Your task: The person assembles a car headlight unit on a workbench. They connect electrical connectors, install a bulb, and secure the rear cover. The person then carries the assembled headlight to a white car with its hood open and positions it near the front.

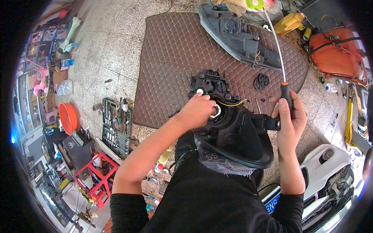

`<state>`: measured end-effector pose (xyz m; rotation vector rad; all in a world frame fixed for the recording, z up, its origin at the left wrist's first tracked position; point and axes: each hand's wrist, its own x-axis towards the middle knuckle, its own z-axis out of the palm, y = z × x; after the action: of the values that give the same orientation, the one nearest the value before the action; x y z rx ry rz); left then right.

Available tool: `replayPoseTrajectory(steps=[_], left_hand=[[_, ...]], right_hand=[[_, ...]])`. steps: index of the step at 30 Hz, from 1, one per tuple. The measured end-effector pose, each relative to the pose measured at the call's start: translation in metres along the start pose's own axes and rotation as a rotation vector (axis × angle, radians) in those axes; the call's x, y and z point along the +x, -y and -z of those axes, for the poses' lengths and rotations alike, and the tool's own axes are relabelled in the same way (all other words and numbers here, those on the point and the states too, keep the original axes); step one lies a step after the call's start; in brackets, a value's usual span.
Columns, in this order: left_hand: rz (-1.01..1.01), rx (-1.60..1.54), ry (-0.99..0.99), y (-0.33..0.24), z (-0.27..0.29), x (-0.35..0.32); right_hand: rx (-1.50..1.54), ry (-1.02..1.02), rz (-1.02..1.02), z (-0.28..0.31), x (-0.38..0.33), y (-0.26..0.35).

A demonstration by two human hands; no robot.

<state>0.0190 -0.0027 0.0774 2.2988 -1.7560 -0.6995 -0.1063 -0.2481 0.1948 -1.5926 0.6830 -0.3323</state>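
A black headlight housing (pixel 241 134) lies against my lap, its back turned up and clear plastic film along its near edge. Fingers of my left hand (pixel 199 111) are curled into the round opening in its back, beside a whitish ring (pixel 217 112); what they pinch, if anything, is hidden. A yellow wire (pixel 237 104) arches out near that opening. My right hand (pixel 290 116) grips the dark handle of a long screwdriver (pixel 285 95) with an orange collar, its shaft pointing up and away. That hand is close to the housing's right-hand bracket (pixel 268 122).
A brown quilted mat (pixel 167 58) on the speckled floor carries another headlight (pixel 241 37) and a round black cap (pixel 261 82). To the left are an open socket set (pixel 116 126), a red crate (pixel 97 178) and an orange basin (pixel 68 118). A white car bumper (pixel 322 163) stands at right.
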Motion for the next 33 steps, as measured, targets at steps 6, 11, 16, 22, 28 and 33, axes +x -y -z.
replayPoseTrajectory(steps=[6, 11, 16, 22, 28, 33], left_hand=[[-0.018, -0.023, 0.051, -0.004, 0.003, -0.001], [0.004, -0.225, -0.081, 0.006, 0.003, -0.010], [0.454, -0.637, -0.634, 0.004, -0.009, -0.036], [0.651, -0.818, -0.571, -0.013, -0.043, -0.054], [0.637, -0.907, -0.568, -0.027, -0.061, -0.044], [0.676, -0.847, -0.603, -0.034, -0.059, -0.039]], right_hand=[[-0.032, -0.007, -0.010, -0.001, -0.003, -0.001], [-0.012, -0.028, -0.025, 0.001, -0.004, -0.004], [0.035, -0.052, -0.031, 0.004, -0.004, -0.006], [0.035, -0.104, -0.050, 0.009, -0.013, -0.008], [-0.086, -0.264, -0.064, 0.002, -0.021, -0.010], [-0.069, -0.268, -0.081, -0.003, -0.023, -0.007]])
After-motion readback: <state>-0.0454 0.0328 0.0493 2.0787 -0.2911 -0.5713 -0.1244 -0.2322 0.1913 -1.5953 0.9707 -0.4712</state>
